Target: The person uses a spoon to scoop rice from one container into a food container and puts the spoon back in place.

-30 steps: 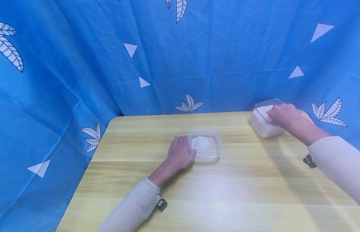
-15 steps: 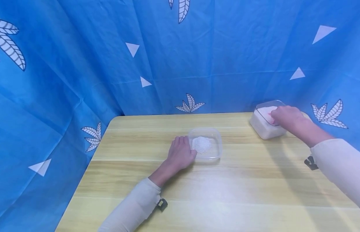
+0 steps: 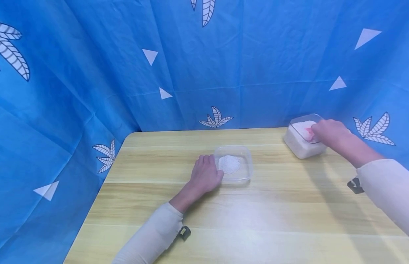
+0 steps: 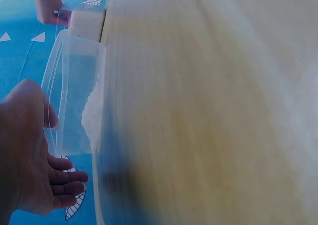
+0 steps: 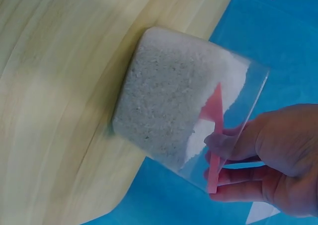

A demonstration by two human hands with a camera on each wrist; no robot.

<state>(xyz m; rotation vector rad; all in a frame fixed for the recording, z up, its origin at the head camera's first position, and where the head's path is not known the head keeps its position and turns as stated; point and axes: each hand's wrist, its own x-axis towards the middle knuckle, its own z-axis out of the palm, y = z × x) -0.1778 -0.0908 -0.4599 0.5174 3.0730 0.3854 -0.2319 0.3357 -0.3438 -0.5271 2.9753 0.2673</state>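
Note:
A shallow clear plastic container (image 3: 245, 167) holds a small heap of white grains (image 3: 229, 164). My left hand (image 3: 205, 174) holds its left side; in the left wrist view the thumb lies at the near wall and the fingers are bent around the end. Farther right stands a deeper clear box (image 3: 301, 146), mostly full of white grains like rice (image 5: 164, 91). Over its right rim reaches my right hand (image 3: 330, 132), pinching a pink scoop (image 5: 215, 125) between thumb and fingers. The scoop's pointed blade dips toward the grains; part of it is hidden in the head view.
Both containers rest on a light wood-grain table (image 3: 158, 205), the deep box near its back right corner. A blue curtain (image 3: 273, 55) with white leaf prints hangs right behind the table and along its left side.
My right hand has shifted slightly to the right over the deep box, and more of the pink scoop shows. The left hand and the shallow container have stayed in place.

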